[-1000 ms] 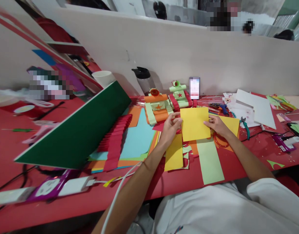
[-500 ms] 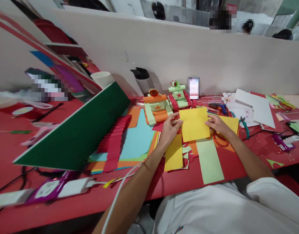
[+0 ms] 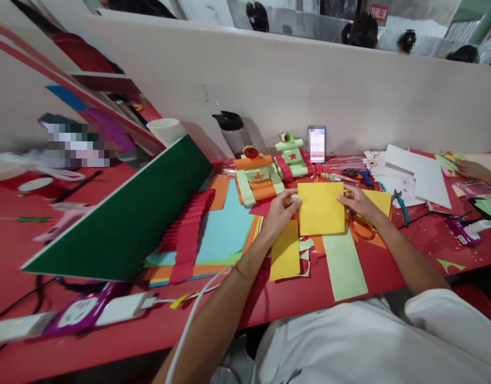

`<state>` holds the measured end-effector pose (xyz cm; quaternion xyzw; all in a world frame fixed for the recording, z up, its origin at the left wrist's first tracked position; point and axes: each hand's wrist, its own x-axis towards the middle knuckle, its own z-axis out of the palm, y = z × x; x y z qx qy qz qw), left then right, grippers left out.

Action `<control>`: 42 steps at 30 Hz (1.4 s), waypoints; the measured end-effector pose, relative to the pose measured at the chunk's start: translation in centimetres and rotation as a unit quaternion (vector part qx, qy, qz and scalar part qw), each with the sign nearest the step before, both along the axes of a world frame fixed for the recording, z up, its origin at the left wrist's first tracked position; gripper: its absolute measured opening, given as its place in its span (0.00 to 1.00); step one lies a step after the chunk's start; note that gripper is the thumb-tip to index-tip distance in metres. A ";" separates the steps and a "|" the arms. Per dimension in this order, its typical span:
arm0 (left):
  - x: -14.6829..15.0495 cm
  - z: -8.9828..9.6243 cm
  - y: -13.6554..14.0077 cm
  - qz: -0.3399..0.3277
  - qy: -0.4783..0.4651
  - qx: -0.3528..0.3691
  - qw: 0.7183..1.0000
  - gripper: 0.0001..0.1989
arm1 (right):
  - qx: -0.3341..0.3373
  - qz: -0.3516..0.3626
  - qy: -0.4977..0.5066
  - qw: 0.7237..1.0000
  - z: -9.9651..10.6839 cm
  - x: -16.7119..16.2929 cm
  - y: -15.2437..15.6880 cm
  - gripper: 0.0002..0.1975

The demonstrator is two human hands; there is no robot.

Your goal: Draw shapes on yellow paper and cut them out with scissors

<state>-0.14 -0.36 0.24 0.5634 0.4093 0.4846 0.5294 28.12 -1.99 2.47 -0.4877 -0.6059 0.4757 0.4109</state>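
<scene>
Between my two hands a yellow sheet of paper [image 3: 321,209] is held up above the red table. My left hand [image 3: 283,210] pinches its left edge, and my right hand [image 3: 359,204] grips the upper right edge, thumb in front. Below it lie a yellow paper strip [image 3: 286,250] and a pale green strip [image 3: 344,266]. Another yellow sheet [image 3: 379,202] lies partly behind my right hand, with red-handled scissors [image 3: 362,229] close by. Behind the held sheet stand an orange and green paper craft [image 3: 258,178] and a green and red one [image 3: 292,157].
A dark green board [image 3: 129,218] leans at the left, beside stacked coloured paper [image 3: 221,229] and pleated red paper [image 3: 191,229]. A white cable [image 3: 193,314] crosses my left forearm. Pliers [image 3: 401,208] lie to the right. Another person's hand [image 3: 471,169] reaches in at the far right.
The yellow sheet has tipped more level and dropped slightly, still in both hands. Another person's hand has come into view at the far right.
</scene>
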 end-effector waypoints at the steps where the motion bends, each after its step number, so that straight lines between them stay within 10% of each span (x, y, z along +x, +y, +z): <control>1: 0.1 -0.1 0.0 -0.014 0.003 -0.004 1.000 0.27 | 0.004 -0.001 -0.001 1.000 0.0 0.0 0.0 0.20; 12: 0.7 0.3 -0.6 -0.053 0.056 0.061 0.995 0.16 | 0.045 0.027 -0.018 0.998 -0.4 -0.1 0.1 0.13; 24: 0.3 1.9 -1.6 -0.160 0.061 0.075 0.982 0.31 | 0.149 0.093 -0.052 0.983 -0.1 -0.2 -0.2 0.28; 35: 0.9 0.3 -0.7 -0.078 0.045 0.030 0.995 0.26 | 0.187 0.100 -0.074 0.974 0.2 -0.3 -0.3 0.27; 42: 0.9 0.7 -0.9 -0.023 0.052 0.057 0.997 0.23 | 0.078 0.107 -0.022 0.991 1.9 -1.1 -1.6 0.30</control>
